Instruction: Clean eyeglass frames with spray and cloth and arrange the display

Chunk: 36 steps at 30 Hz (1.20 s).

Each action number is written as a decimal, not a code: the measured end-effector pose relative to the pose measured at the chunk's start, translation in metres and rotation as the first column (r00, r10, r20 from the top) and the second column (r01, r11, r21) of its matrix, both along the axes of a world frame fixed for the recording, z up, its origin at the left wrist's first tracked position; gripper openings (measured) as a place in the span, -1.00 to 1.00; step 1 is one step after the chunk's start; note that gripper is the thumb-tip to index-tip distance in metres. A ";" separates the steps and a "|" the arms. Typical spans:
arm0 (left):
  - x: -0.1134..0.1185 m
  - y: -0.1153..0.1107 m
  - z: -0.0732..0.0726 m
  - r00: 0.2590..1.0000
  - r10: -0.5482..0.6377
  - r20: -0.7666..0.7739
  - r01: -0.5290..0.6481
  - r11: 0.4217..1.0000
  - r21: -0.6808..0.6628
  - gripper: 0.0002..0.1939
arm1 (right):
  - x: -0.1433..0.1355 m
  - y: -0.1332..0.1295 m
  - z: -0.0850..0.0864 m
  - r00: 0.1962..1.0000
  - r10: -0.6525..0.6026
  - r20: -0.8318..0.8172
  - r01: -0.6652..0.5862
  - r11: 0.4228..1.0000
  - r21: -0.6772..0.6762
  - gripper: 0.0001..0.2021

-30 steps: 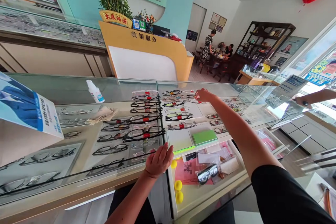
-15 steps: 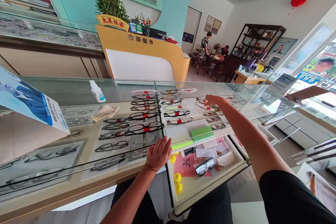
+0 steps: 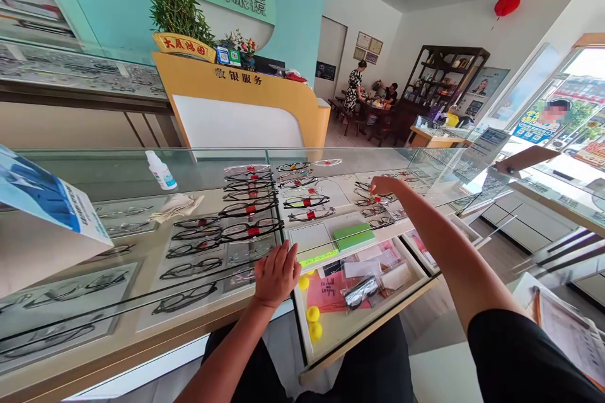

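Note:
My left hand (image 3: 277,274) rests with its fingers extended on the near edge of the glass counter, beside the open drawer (image 3: 373,343). Farther right, my right hand (image 3: 384,186) reaches over the counter to a group of glasses (image 3: 375,201); its fingers are bent down at the frames, and what they hold is too small to make out. Left of it, glasses with red tags (image 3: 250,208) lie in columns on the counter. A green box (image 3: 353,236) sits between the hands, nearer the drawer.
A white bottle (image 3: 161,171) and a beige cloth (image 3: 176,208) are on the counter's left part. A cardboard display (image 3: 42,220) stands at the far left. The drawer holds yellow balls (image 3: 314,322) and bagged glasses (image 3: 363,291). Two people are at a distant table.
The view has turned slightly right, so the counter items appear farther left. My left hand stays at the counter edge, and my right hand remains at the glasses on the right.

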State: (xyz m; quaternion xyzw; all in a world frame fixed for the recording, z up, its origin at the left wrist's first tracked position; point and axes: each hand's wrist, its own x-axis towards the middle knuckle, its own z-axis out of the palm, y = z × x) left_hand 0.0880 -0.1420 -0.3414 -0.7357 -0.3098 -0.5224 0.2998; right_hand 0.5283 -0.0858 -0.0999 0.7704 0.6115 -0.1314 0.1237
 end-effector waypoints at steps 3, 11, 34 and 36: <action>-0.001 0.000 0.002 1.000 -0.009 0.008 0.009 1.000 -0.012 -0.43 | -0.005 -0.002 0.003 1.000 -0.013 -0.020 0.012 0.999 -0.040 -0.59; -0.001 0.001 0.001 1.000 0.020 -0.010 -0.020 1.000 -0.006 -0.32 | -0.019 -0.013 0.008 1.000 -0.023 -0.013 0.022 0.997 -0.070 -0.62; -0.004 -0.011 0.013 0.999 -0.032 0.012 0.033 0.993 -0.113 -0.33 | -0.077 -0.145 -0.024 0.759 0.492 -0.427 -0.581 0.807 -0.102 -0.81; -0.005 -0.012 0.013 0.999 -0.050 0.015 0.051 0.992 -0.118 -0.31 | -0.088 -0.157 -0.050 0.755 0.508 -0.415 -0.599 0.792 -0.121 -0.81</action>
